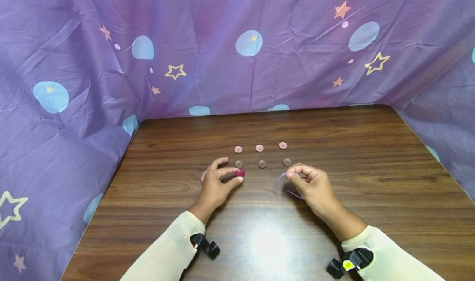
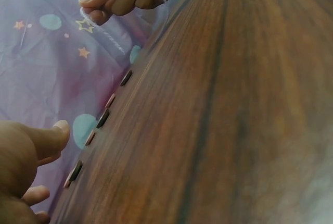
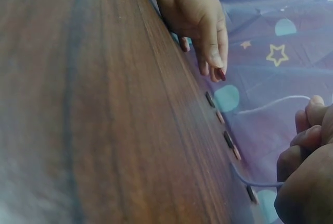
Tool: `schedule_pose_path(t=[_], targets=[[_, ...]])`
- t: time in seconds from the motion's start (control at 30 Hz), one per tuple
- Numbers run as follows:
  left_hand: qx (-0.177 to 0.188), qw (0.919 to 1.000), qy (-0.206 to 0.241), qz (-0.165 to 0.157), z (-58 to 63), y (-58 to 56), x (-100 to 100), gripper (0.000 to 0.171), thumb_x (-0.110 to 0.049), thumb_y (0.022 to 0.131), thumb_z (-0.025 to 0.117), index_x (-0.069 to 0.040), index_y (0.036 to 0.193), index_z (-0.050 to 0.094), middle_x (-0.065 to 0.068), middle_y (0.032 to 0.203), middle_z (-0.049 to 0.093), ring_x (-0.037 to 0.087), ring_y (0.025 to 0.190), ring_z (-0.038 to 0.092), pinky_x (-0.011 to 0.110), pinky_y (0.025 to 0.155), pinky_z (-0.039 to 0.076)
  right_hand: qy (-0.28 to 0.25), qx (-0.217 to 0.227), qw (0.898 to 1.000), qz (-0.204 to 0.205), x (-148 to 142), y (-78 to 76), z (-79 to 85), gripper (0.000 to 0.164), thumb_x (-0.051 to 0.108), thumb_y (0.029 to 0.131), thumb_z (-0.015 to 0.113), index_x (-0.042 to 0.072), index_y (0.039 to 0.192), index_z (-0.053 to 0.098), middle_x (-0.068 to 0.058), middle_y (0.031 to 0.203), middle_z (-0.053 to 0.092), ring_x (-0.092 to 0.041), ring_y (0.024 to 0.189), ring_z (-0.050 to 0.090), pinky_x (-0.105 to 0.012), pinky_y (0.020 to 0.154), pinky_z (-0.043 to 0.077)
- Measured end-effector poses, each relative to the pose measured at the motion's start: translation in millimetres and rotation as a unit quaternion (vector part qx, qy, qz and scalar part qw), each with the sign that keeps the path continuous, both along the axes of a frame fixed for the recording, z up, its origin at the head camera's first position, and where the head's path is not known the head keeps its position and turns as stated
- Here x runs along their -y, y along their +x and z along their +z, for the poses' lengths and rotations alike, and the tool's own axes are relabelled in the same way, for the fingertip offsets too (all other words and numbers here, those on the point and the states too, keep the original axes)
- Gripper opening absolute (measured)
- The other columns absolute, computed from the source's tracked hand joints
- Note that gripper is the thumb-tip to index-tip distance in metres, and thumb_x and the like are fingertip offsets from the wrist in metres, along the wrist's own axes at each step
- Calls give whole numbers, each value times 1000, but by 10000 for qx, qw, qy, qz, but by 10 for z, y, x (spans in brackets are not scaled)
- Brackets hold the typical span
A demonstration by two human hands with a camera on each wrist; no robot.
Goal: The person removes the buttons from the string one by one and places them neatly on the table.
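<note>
Between thumb and forefinger my left hand (image 1: pixel 217 184) pinches a dark red button (image 1: pixel 240 173), raised over the table near the left end of the button rows. My right hand (image 1: pixel 313 186) pinches a thin purple string (image 1: pixel 282 176) at its fingertips; one end sticks out to the left and another part hangs below the palm. In the right wrist view the string (image 3: pixel 270 102) curves away from the fingertips, apart from the red button (image 3: pixel 221 74). From the left wrist view, the left thumb (image 2: pixel 52 138) shows while the red button is hidden.
Three pink buttons (image 1: pixel 259 148) lie in a row on the brown wooden table (image 1: pixel 178 145). Nearer me is a row of three brown buttons (image 1: pixel 262 164). A purple cloth (image 1: pixel 208 33) with stars hangs behind the table. Each wrist wears a black camera (image 1: pixel 205 246).
</note>
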State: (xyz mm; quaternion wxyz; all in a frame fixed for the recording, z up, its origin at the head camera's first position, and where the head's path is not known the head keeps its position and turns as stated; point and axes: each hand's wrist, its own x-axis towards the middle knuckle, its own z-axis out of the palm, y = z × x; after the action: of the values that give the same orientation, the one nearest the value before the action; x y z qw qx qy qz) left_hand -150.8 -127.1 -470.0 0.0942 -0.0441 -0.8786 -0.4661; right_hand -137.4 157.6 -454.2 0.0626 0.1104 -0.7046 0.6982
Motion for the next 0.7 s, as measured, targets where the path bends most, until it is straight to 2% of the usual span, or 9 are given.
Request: schedule_pose_path(t=[0.2,0.5,0.63,0.7], targets=[[-55,9999,-158,-41,-11,-2,-18,28,-25,85,94,-16,110,87,12,154,64,42,146,57,71,128,18,124,26,9999,113,-28,-25,-15,20,3,101,75,-16,97,70,12,96,73,6,49,40,-21,39,31],[-25,9995,-310,-10,-11,-14,-37,25,-25,86,93,-17,109,87,13,151,65,42,146,55,72,124,18,271,135,9993,198,-44,-26,0,22,3,102,74,-19,101,69,13,93,72,5,49,40,-20,39,33],[17,9991,-404,93,-13,-16,-34,25,-24,86,94,-17,109,87,13,150,66,41,145,56,70,123,19,153,249,9994,202,-33,-16,13,8,-2,102,71,-7,96,74,15,88,70,4,48,40,-22,39,31],[56,9989,-444,139,-14,-16,-31,26,-24,85,94,-16,109,87,13,150,65,41,145,56,70,123,19,-95,377,9990,224,-24,-10,25,14,-3,103,69,4,93,76,15,78,65,3,48,39,-26,39,26]])
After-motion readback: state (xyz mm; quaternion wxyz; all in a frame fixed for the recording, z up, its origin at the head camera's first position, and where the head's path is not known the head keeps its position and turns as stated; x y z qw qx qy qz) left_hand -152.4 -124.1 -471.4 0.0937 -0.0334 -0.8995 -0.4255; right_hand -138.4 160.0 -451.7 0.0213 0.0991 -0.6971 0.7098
